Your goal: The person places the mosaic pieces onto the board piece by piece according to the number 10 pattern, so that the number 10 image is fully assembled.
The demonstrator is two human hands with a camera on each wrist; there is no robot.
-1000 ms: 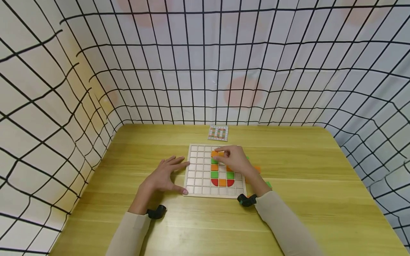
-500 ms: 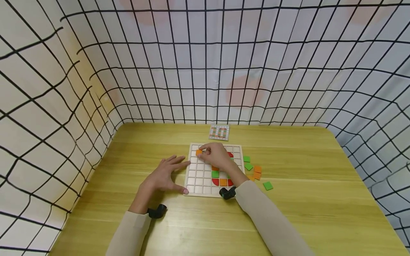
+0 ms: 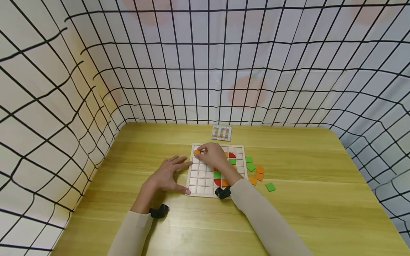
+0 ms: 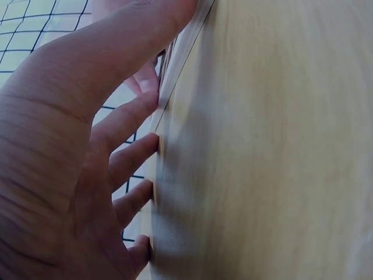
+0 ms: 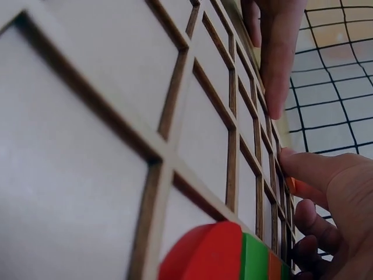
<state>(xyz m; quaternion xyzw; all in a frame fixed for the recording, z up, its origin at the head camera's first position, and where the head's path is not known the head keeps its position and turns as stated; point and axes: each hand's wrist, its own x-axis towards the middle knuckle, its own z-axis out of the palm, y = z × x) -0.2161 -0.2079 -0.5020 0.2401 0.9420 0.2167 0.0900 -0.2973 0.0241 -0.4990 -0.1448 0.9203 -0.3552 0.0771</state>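
A pale wooden grid board (image 3: 201, 174) lies on the table, its right part holding green, orange and red tiles. With thumb and index finger, my right hand (image 3: 213, 155) pinches an orange square tile (image 3: 196, 152) at the board's upper left. The right wrist view shows that orange tile (image 5: 292, 185) partly covered by the fingers. My left hand (image 3: 164, 176) spreads along the board's left edge, thumb at the lower corner and a fingertip at the side. Red quarter-round tiles (image 3: 232, 155) and a green tile (image 3: 217, 174) sit in cells; my right hand and wrist hide others.
Loose green tiles (image 3: 270, 186) and orange tiles (image 3: 260, 170) lie right of the board. A small patterned card (image 3: 221, 133) lies behind it. White walls with black grid netting (image 3: 211, 78) surround the wooden table (image 3: 304, 192) on the left, back and right.
Over the second, my right hand has moved left across the board with the orange tile, to the upper-left cells. In the last half second it barely shifted. My left hand has stayed at the edge.
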